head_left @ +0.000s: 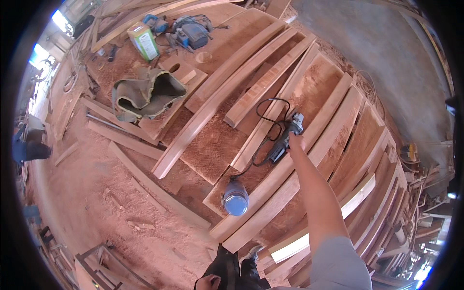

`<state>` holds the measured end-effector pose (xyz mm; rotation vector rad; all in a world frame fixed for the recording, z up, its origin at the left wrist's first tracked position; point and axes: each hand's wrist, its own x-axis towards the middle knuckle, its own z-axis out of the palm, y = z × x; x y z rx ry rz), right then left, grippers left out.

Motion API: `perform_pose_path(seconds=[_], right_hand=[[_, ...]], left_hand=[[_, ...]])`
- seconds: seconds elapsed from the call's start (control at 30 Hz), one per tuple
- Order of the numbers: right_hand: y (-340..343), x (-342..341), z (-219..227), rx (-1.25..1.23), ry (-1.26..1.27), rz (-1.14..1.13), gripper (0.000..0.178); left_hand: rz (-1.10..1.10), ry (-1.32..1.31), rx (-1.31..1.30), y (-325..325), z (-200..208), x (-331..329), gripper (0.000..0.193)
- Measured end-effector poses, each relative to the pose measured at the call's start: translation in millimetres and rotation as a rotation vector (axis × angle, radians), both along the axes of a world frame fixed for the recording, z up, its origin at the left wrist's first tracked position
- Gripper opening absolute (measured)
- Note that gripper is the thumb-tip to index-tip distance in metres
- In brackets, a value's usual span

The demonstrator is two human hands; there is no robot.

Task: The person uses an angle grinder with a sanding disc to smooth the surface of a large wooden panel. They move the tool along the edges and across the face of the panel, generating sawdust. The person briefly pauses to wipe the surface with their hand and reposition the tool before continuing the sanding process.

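Observation:
Out in front of me, my right hand [296,142] is closed round the body of a dark angle grinder [279,152] with a silver head. The grinder rests among long reddish wooden beams [316,119], its black cord [257,119] looping to the left. Low at the bottom edge, my left hand [208,282] shows only in part, beside my dark trousers; its fingers are mostly out of sight. Between the hands, a clear container with a blue round end [236,204] stands on the boards.
A green-brown canvas bag [151,92] lies open on planks at left. Behind it are a yellow-green tin [143,42] and blue-grey power tools [191,33]. Sawdust and offcuts [140,224] cover the floor. Another person's legs [35,151] show at far left. Stacked timber [386,208] lies at right.

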<state>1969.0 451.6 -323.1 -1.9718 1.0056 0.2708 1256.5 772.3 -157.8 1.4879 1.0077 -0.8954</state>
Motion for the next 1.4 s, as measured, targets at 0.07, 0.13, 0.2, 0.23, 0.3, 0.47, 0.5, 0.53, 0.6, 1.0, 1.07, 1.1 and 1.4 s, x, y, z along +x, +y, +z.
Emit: perform_pose_path(seconds=[0.07, 0.13, 0.2, 0.23, 0.3, 0.47, 0.5, 0.53, 0.6, 1.0, 1.07, 1.1, 1.4], right_hand=[[8.4, -39.2, 31.4, 0.108, -0.029, 0.129, 0.04], [-10.4, -94.7, 48.4, 0.208, -0.257, 0.124, 0.033], [-20.2, -161.8, 65.6, 0.352, -0.293, 0.084, 0.028], [-39.6, -204.2, 69.6, 0.452, -0.304, 0.039, 0.03], [-4.5, -282.0, 145.2, 0.415, -0.208, 0.112, 0.028], [-18.3, -496.8, 200.1, 0.494, -0.029, -0.018, 0.019], [-15.2, -529.2, 218.6, 0.576, -0.065, -0.086, 0.018], [-12.8, -553.9, 238.3, 0.509, -0.027, -0.003, 0.019], [-29.8, -613.8, 262.3, 0.443, 0.003, 0.028, 0.02], [-73.6, -1047.4, 217.5, 0.38, 0.222, -0.659, 0.024], [-75.9, -1109.5, 204.9, 0.348, 0.261, -0.752, 0.022], [-68.5, -1140.2, 199.7, 0.343, 0.268, -0.799, 0.022], [-68.4, -1205.2, 193.2, 0.369, 0.194, -1.105, 0.029]], left_hand=[[-0.294, -0.143, 0.141, 6.3, 23.1, 25.7, 0.04], [-0.512, -0.156, 0.207, 4.2, 61.1, 97.4, 0.02], [-0.536, -0.285, 0.223, 3.3, 59.3, 106.5, 0.022], [-0.575, -0.359, 0.19, 0.3, 48.2, 105.0, 0.023], [-0.555, -0.397, 0.193, 7.9, 22.0, 79.5, 0.02], [-0.298, -0.336, -0.136, 7.8, 15.2, 83.2, 0.012], [-0.33, -0.396, -0.146, 17.4, 7.4, 79.3, 0.012], [-0.385, -0.389, -0.151, 27.0, 11.3, 88.8, 0.013], [-0.493, -0.433, -0.149, 36.7, 0.2, 85.9, 0.014], [-0.79, -0.391, -0.076, -36.4, 33.9, 42.3, 0.013], [-0.859, -0.429, -0.089, -77.0, 46.8, 33.4, 0.012], [-0.894, -0.475, -0.114, -86.8, 50.7, 26.9, 0.012], [-1.007, -0.499, -0.032, -163.8, 78.3, 18.5, 0.013]])
